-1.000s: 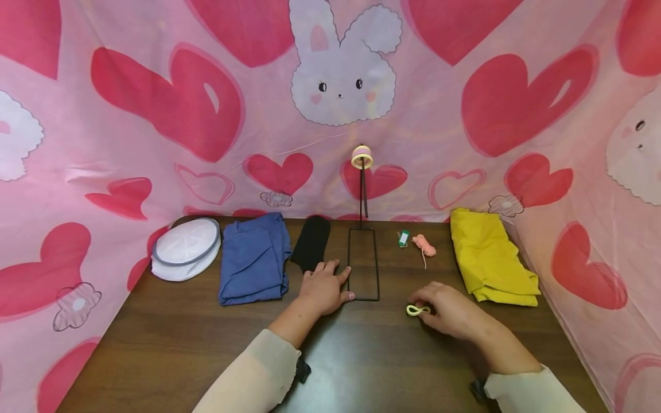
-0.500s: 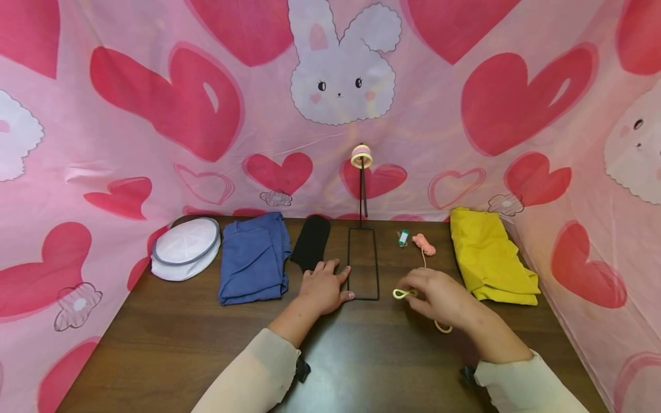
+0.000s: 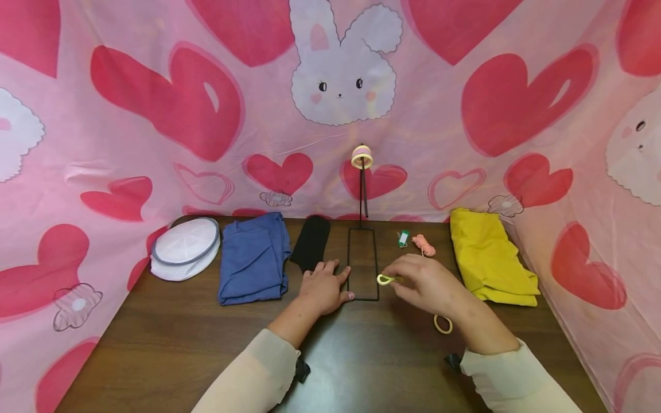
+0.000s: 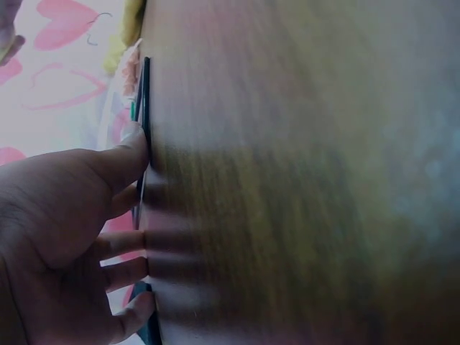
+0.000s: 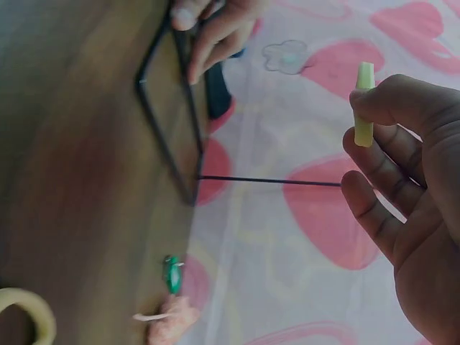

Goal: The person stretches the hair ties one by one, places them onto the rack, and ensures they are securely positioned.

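Note:
In the head view, my right hand pinches a small pale-yellow ring between thumb and fingers, beside the right bar of a black wire stand. The right wrist view shows that ring edge-on, raised off the table. A second yellow ring lies on the table below the right wrist. Pink and yellow rings hang on the stand's top arm. My left hand rests with fingers spread on the table, its thumb at the left bar of the stand's rectangular base.
A black flat piece, folded blue cloth and round white mesh item lie leftward. Behind the right hand are a small green-and-white item and a coral yarn bundle. Yellow cloth lies at right. Patterned pink fabric surrounds the table.
My right hand has moved left and away from me with the yellow ring, toward the stand. The second ring on the table has come into view. My left hand has stayed still.

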A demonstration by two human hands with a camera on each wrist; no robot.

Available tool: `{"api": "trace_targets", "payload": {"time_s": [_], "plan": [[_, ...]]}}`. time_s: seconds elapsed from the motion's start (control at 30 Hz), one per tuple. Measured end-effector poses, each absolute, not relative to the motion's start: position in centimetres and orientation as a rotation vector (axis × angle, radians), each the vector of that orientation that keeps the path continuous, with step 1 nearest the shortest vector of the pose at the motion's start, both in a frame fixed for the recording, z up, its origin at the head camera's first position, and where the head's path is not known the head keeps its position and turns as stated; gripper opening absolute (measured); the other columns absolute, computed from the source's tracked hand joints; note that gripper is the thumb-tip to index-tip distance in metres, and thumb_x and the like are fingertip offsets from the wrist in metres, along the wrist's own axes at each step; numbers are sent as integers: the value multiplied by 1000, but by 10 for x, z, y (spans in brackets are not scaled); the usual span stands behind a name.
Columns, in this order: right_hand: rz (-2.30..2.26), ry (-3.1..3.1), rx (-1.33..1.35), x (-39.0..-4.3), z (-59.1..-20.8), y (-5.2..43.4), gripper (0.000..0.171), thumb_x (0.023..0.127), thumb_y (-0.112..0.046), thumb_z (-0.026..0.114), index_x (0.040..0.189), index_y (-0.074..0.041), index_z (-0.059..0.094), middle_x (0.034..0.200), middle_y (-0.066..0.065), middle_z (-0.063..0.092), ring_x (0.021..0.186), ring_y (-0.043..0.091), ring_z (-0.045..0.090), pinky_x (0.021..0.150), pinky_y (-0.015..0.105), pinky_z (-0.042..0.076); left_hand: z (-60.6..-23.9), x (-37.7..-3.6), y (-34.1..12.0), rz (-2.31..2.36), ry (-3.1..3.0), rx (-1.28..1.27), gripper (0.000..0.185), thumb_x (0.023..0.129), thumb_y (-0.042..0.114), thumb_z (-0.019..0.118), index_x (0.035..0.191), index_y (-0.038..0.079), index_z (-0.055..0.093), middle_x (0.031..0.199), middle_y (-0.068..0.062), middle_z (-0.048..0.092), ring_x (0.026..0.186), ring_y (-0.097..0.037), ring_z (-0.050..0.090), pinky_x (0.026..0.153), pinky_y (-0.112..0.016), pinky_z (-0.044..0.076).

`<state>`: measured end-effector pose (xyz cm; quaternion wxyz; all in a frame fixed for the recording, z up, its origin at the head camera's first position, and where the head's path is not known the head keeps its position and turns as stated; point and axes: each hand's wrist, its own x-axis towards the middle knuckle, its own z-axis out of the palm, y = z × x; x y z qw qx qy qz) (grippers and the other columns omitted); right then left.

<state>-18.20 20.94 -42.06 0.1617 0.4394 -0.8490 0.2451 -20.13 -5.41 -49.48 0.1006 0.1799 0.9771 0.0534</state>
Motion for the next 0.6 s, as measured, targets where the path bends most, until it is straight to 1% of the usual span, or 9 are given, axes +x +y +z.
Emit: {"api": "trace_targets", "payload": {"time_s": [0.1,0.2,0.33,0.43,0.6], "plan": [[716,-2380,1271,-184,-412,205,30,78,-3,85,105,-12,77,102,-7,74,92,11,68,82,29,55,-495,-201,-54,164,2885,528,71,98,64,57,160,33,43,166,-4,33,148,-30,34,105,-56,38],[718,-2364,1270,-185,-401,201,29,79,-6,85,107,-12,78,103,-7,74,92,10,68,83,28,55,-496,-202,-54,164,2885,525,71,98,65,57,160,33,43,166,-4,33,148,-30,34,105,-57,38],[712,-2334,1265,-187,-386,195,26,82,-12,85,108,-13,79,103,-7,75,91,9,67,81,29,55,-497,-202,-54,151,2890,526,71,97,66,56,159,34,43,165,-4,34,147,-30,34,105,-56,39],[725,-2291,1273,-189,-376,191,25,83,-11,84,108,-12,79,103,-6,75,90,11,68,80,30,55,-497,-202,-54,145,2891,528,71,97,66,56,159,34,43,165,-4,34,147,-30,34,105,-56,39],[759,-2252,1285,-191,-359,184,27,82,-8,84,109,-11,78,103,-5,74,95,13,68,87,29,53,-497,-203,-54,143,2890,530,71,97,66,56,159,34,43,165,-4,34,148,-30,34,105,-57,39]]}}
